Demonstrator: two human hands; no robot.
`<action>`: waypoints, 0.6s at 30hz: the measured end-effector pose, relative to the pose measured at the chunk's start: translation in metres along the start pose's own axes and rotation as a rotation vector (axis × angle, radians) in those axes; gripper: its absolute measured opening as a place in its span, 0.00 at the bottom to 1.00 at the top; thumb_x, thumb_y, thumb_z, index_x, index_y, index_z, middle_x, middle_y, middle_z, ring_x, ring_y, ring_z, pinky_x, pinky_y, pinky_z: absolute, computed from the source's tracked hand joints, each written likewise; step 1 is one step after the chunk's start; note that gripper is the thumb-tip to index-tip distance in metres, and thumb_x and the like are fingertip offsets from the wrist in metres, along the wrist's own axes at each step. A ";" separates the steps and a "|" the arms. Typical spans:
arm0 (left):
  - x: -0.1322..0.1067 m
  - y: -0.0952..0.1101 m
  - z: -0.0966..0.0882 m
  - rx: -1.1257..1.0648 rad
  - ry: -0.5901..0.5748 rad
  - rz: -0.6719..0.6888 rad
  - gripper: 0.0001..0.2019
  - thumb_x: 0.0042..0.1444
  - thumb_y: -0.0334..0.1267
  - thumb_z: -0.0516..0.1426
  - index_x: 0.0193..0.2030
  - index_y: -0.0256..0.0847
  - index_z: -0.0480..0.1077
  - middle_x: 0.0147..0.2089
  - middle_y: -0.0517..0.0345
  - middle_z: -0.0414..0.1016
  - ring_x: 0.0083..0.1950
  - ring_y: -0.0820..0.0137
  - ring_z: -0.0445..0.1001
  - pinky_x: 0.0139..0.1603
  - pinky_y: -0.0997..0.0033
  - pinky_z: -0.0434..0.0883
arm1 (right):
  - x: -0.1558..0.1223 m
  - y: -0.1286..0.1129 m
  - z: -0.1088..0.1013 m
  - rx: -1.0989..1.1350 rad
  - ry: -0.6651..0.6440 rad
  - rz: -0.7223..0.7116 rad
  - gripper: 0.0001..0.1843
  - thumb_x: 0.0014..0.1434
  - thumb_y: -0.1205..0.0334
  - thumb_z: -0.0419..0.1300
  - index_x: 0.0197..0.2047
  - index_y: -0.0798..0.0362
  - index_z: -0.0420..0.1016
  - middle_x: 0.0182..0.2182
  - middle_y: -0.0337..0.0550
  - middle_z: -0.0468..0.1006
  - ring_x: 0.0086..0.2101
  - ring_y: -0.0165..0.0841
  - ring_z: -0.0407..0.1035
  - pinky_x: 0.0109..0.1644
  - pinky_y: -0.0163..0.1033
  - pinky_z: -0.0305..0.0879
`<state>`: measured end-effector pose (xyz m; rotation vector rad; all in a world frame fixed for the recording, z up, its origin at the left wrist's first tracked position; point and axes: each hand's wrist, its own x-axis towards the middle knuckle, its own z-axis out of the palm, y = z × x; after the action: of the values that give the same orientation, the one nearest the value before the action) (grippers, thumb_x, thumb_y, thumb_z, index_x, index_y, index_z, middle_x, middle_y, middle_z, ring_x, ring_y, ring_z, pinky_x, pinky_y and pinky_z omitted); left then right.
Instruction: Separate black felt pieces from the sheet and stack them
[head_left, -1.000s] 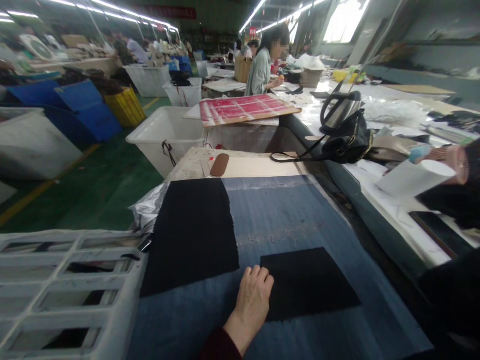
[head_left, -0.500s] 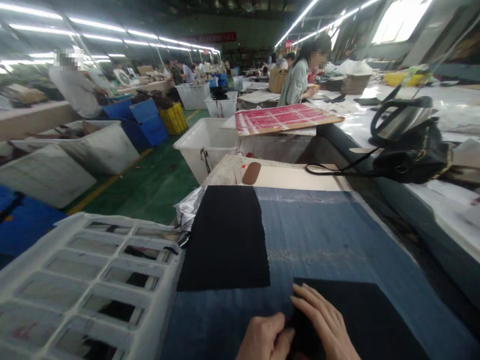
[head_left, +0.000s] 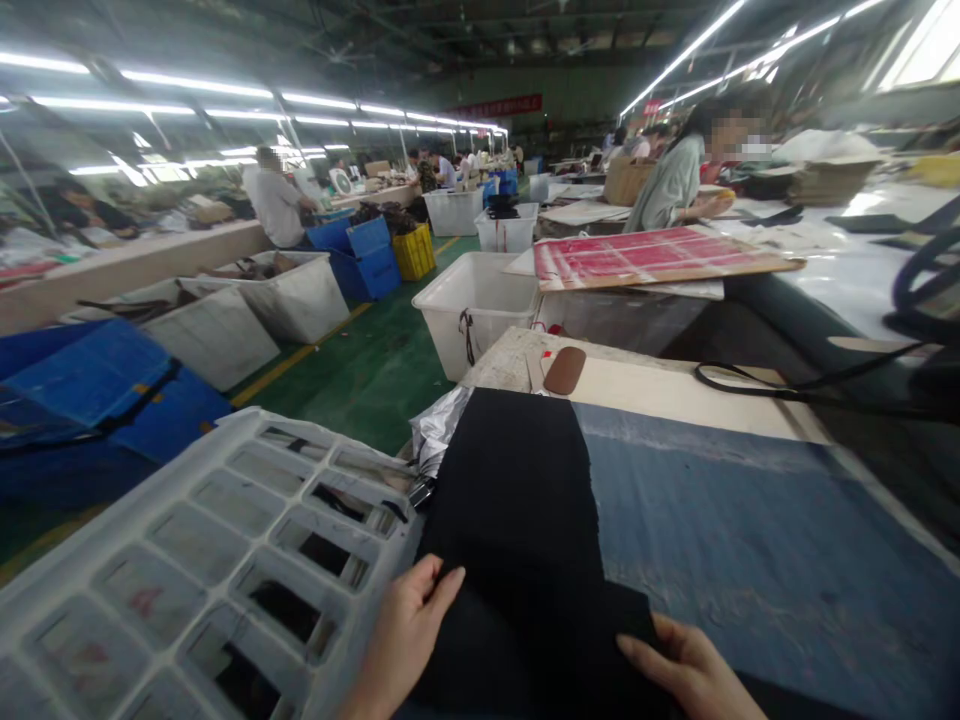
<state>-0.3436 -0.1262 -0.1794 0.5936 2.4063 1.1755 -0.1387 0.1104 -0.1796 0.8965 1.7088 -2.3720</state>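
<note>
Between my two hands stretches a black sheet (head_left: 540, 640) of thin, flat material. My left hand (head_left: 401, 630) pinches its left edge between thumb and fingers. At its right edge my right hand (head_left: 686, 665) grips near the corner, thumb on top. The far end of this sheet overlaps another black piece (head_left: 517, 470) with a frayed right edge, lying on the blue-grey work surface (head_left: 720, 520). Where one black piece ends and the other begins is hard to make out in the middle.
A white slatted plastic crate (head_left: 202, 540) stands close on the left, beside crumpled silver foil (head_left: 442, 425). Beyond the work surface lie a brown oval piece (head_left: 565, 371) and a cream board (head_left: 675, 390). A co-worker (head_left: 667, 185) bends over a table at the back right.
Both hands have moved apart and lifted the black sheet leftward, from the right of the surface to the near end of the frayed piece. The view has turned left.
</note>
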 end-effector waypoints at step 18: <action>0.068 -0.035 -0.011 0.379 0.080 -0.020 0.12 0.65 0.39 0.51 0.32 0.40 0.70 0.28 0.57 0.75 0.30 0.70 0.73 0.32 0.74 0.58 | 0.098 0.024 -0.010 -0.758 0.409 -0.174 0.23 0.54 0.41 0.54 0.20 0.51 0.63 0.16 0.33 0.57 0.21 0.29 0.54 0.24 0.36 0.47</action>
<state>-0.4127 -0.1162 -0.2121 0.6420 2.7190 0.7487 -0.2064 0.1364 -0.2506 1.1413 2.6356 -1.4160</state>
